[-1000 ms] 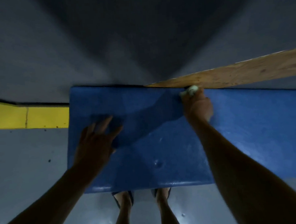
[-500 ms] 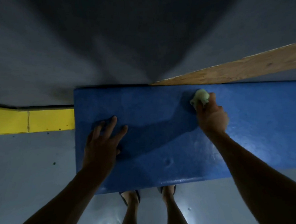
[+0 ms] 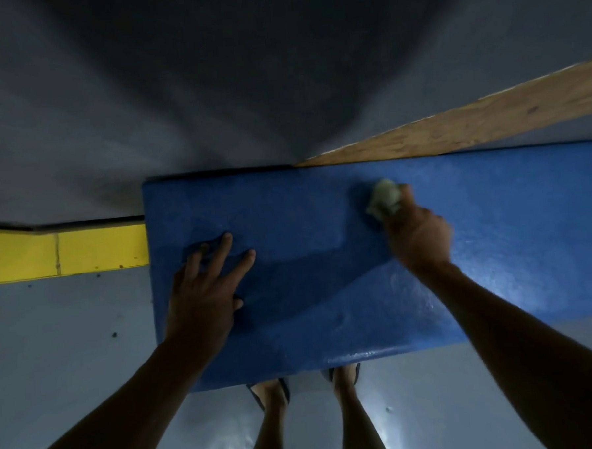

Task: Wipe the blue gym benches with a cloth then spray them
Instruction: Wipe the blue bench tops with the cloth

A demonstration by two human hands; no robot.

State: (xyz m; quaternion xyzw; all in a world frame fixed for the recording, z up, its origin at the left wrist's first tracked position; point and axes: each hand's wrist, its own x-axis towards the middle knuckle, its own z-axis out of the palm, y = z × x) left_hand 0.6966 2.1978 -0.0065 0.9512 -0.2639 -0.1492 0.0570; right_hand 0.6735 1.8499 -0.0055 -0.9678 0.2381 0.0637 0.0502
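A blue gym bench (image 3: 286, 204) runs across the middle of the view, from centre-left out past the right edge. My right hand (image 3: 420, 235) is closed around a pale crumpled cloth (image 3: 384, 197) and presses it on the bench top near the far edge. My left hand (image 3: 205, 291) lies flat on the bench's left end with the fingers spread and nothing in it. No spray bottle is in view.
A grey wall rises behind the bench. A wooden plank (image 3: 471, 126) slants along the bench's far right edge. A yellow block (image 3: 63, 253) abuts the bench's left end. My sandalled feet (image 3: 306, 385) stand on the glossy grey floor under the near edge.
My right hand has drawn the cloth from the bench's far edge toward me and a little to the right. My left hand has stayed flat on the left end.
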